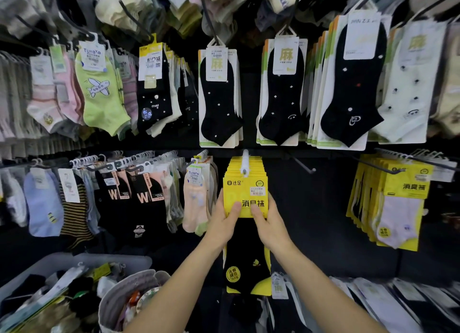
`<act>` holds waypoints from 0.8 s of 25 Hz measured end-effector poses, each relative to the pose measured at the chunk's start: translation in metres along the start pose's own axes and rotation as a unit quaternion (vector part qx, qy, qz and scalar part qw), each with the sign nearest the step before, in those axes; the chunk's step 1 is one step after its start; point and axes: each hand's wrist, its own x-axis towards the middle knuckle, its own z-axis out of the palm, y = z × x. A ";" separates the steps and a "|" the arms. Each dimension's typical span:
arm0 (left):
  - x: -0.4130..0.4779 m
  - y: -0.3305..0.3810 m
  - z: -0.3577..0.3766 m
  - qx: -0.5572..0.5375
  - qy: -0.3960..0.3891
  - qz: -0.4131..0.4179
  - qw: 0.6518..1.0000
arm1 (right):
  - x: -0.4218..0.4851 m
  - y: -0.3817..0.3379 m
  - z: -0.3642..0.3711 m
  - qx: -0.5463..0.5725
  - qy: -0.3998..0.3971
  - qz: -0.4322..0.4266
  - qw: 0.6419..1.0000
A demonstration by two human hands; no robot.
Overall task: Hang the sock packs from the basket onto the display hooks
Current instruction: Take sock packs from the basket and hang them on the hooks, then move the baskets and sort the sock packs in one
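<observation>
— Where's the yellow-carded black sock pack?
— Front of its stack on the white plastic hook; left hand and right hand both pinch its header, thumbs in front

Sock packs on centre hook; basket lower left of them.

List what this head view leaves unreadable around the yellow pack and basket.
All in the head view:
the yellow sock pack: lower print covered by the left hand and right hand.
the hook: count of packs behind, overlapped by the front one.
the basket: contents blurred, cut off by the bottom-left edge.
the price label: print too small.
</observation>
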 end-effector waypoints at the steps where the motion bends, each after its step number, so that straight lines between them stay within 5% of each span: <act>1: -0.007 -0.004 0.001 0.010 0.001 -0.013 1.000 | -0.010 0.003 0.003 -0.006 -0.007 -0.002 1.000; 12: -0.071 -0.013 0.002 -0.001 -0.035 -0.232 0.972 | -0.064 0.024 -0.007 -0.075 -0.129 0.038 0.988; 17: -0.112 -0.031 -0.012 0.013 0.100 -0.259 0.961 | -0.104 0.036 -0.032 -0.053 -0.141 0.144 0.978; 20: -0.198 -0.069 0.002 0.014 0.170 -0.353 0.920 | -0.191 0.068 -0.062 -0.059 -0.146 0.250 0.955</act>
